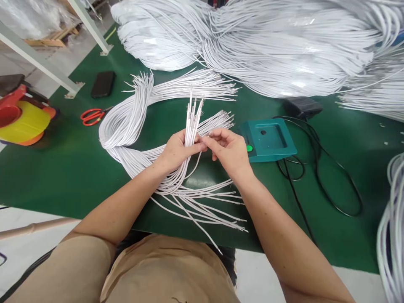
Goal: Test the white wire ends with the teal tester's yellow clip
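Note:
My left hand (179, 151) is closed around a bundle of white wires (191, 122), whose stripped ends point up and away from me. Fingertips of my right hand (229, 149) are pinched together right beside the left thumb, seemingly on the end of a single white wire (196, 166) that curves below; the exact grip is partly hidden. More loose wire ends (208, 206) fan out to the right, under my forearms. A looped hank of white wires (123, 118) lies to the left, its stripped ends (217, 86) pointing right.
A teal device with a recessed tray and green button (268, 139) sits at the right, with black cables (325, 181) and a black adapter (302, 108). Large wire bundles (284, 50) cover the back. Orange-handled scissors (93, 116), a black phone-like object (103, 84) and a tape dispenser (25, 120) lie left.

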Demonstrator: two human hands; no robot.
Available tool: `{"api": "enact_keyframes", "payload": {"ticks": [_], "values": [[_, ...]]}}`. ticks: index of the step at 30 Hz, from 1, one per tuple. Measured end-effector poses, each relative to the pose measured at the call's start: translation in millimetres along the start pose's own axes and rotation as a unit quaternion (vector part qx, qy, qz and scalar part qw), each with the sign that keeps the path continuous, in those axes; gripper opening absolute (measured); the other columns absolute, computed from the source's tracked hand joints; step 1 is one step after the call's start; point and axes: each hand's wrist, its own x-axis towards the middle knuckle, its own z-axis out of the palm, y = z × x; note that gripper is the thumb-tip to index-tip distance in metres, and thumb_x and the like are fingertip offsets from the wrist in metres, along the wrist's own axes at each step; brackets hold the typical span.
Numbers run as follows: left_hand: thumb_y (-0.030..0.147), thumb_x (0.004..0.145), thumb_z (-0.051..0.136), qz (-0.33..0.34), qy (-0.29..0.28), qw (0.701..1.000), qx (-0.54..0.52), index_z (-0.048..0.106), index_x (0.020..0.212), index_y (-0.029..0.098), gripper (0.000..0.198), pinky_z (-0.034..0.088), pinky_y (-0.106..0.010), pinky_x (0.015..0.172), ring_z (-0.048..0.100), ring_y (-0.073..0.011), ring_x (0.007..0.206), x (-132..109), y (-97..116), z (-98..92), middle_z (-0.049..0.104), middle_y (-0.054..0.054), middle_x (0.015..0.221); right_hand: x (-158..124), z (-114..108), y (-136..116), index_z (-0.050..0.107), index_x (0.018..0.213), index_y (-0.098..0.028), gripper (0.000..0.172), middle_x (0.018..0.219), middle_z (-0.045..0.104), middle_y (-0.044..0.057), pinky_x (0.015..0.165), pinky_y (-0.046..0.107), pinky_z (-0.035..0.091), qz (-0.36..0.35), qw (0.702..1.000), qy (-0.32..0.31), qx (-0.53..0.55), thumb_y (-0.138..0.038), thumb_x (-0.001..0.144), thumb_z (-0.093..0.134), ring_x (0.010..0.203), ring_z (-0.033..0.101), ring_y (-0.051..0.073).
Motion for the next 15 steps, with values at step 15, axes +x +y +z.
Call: {"api": "enact_keyframes", "payload": {"ticks": [15], "values": [[0.033, 0.07, 0.081, -0.013, -0.075, 0.996, -0.054, 0.047, 0.077, 0.016, 0.038, 0.055, -0.03, 0.068, 0.068, -0.0139, 0.065, -4.7, 10.1, 7.2, 0.07, -0.002, 0.073, 7.3, -4.5, 3.2, 0.06, 0.066, -0.018, 0.017, 0.056, 0.043, -0.005, 0.049, 0.024, 0.034, 0.132, 0.965, -0.065, 0.218, -0.031, 0.074, 0.068, 0.05, 0.04, 0.008]]}}
